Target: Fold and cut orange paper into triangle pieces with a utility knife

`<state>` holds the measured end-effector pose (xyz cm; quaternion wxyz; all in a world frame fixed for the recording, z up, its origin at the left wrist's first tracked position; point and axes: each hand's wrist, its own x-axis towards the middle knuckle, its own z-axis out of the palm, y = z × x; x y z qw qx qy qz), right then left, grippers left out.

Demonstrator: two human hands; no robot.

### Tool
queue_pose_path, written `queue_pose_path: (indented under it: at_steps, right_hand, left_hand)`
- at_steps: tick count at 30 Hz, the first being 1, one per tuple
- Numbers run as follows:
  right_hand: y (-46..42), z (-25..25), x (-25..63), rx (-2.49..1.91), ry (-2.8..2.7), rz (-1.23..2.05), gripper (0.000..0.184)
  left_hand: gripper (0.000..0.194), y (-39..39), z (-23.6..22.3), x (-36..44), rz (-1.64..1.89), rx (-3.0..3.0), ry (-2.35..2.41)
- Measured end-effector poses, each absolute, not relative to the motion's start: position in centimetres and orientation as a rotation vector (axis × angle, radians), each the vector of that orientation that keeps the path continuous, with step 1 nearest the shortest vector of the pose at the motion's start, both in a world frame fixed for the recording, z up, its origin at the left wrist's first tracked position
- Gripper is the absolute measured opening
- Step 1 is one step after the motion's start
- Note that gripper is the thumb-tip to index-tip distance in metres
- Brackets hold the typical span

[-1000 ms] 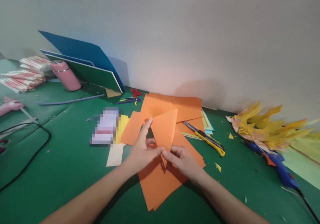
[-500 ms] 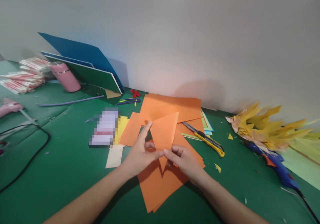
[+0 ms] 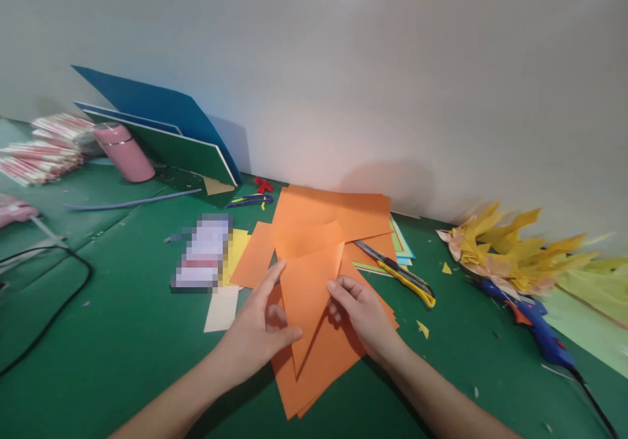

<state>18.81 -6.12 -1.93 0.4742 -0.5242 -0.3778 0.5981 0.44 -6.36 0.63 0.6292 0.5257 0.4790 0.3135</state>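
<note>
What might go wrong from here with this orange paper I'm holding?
The held paper might crease or slip where the right hand pinches its edge. The loose sheets below could shift if bumped. The cutter lies near the right hand, so it might cut you if its blade is out, which I can't tell.

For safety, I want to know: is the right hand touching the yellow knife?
Apart. The head view shows an orange sheet and green table between the right hand and the yellow knife.
</note>
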Motion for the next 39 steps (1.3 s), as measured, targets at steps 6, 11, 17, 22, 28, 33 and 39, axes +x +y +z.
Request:
queue_pose_path:
  at_steps: [6, 11, 17, 22, 28, 33, 39]
  right_hand:
    - [-5.8, -1.8, 19.1, -1.21, -0.724, 1.433, 0.048]
    - [-5.7, -1.7, 19.3, -1.205, -0.659, 1.433, 0.046]
    - [-5.4, -1.8, 19.7, -1.148, -0.647, 1.454, 0.048]
    - [-5.9, -1.1, 19.3, -1.169, -1.093, 1.563, 0.047]
    - [-6.3, -1.1, 19.0, -1.095, -1.14, 1.637, 0.043]
    - [-5.5, -1.9, 19.7, -1.195, -0.774, 1.508, 0.053]
    - [-4.7, -1.6, 19.8, -1.054, -0.425, 1.428, 0.051]
  left_hand:
    - [0.097, -7.8, 1.1, -0.8, 0.674, 1.176, 1.146]
    - [0.104, -8.7, 0.9, -2.1, 0.616, 1.165, 1.165]
    - [0.093, -7.5, 0.7, -1.7, 0.703, 1.261, 1.13]
    - [0.098, -6.5, 1.0, 0.0, 0.751, 1.24, 1.064]
    - [0.103, -5.9, 1.1, 1.3, 0.65, 1.261, 1.064]
    - [0.096, -5.6, 1.4, -0.3, 0.616, 1.362, 0.985]
    - [0.088, -4.4, 2.2, -3.0, 0.419, 1.478, 0.898]
